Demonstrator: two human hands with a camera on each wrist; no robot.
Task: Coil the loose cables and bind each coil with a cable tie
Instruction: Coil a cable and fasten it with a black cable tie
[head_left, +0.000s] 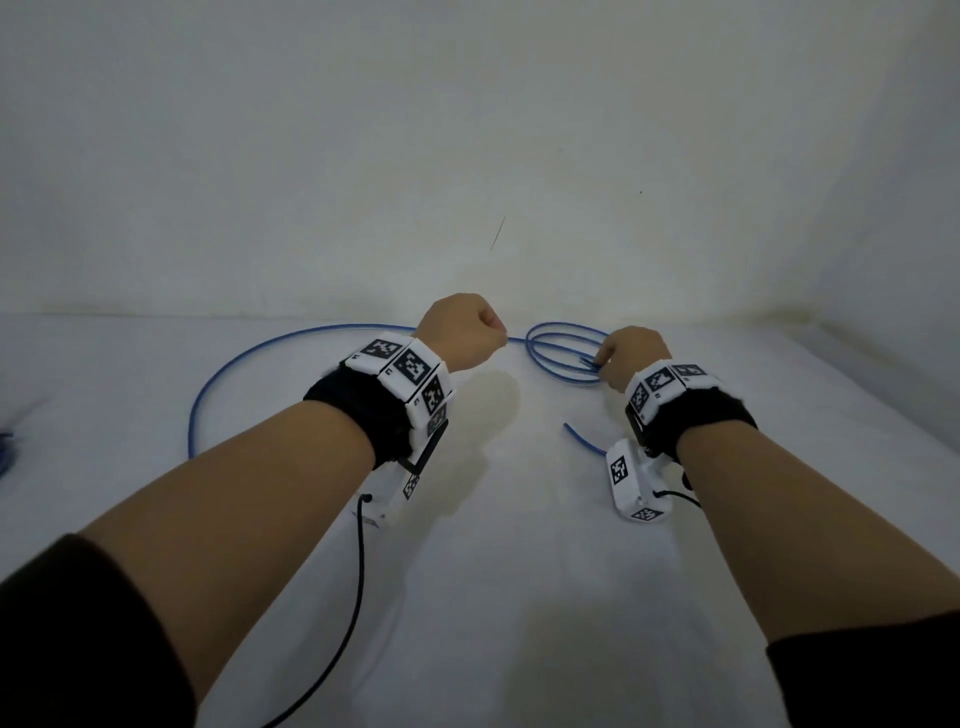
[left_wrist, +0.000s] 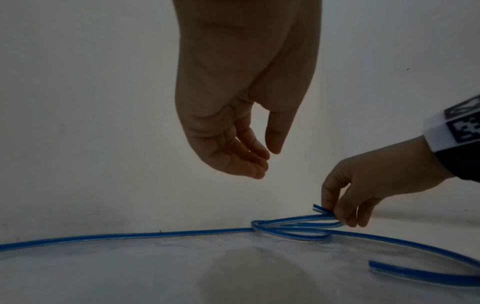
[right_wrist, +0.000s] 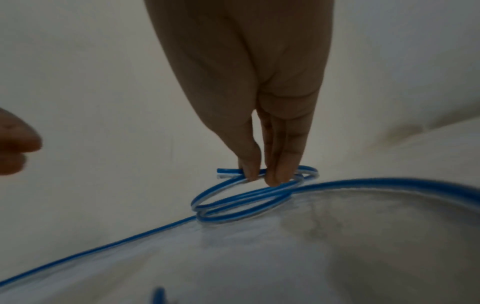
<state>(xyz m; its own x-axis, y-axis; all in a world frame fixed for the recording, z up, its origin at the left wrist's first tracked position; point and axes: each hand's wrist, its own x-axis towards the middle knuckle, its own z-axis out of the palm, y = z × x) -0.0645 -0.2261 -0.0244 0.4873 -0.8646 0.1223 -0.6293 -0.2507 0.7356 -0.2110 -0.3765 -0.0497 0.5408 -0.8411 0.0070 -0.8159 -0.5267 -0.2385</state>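
Observation:
A long blue-and-white cable (head_left: 270, 345) lies in a wide arc on the white table (head_left: 519, 597). At its right it is wound into a small coil (head_left: 558, 348) of a few loops. My right hand (head_left: 602, 364) pinches the near side of the coil between thumb and fingertips (right_wrist: 275, 176), with a short cut end (right_wrist: 226, 171) sticking out beside them. The coil (right_wrist: 244, 203) rests on the table. My left hand (left_wrist: 269, 162) hovers above the cable (left_wrist: 130, 235) with fingers loosely curled, holding nothing. A second loose end (head_left: 584, 441) lies by my right wrist.
A bare white wall (head_left: 467, 156) rises just behind the table. Something blue (head_left: 6, 447) shows at the far left edge, too cut off to identify. A black cord (head_left: 358, 571) hangs from my left wrist camera.

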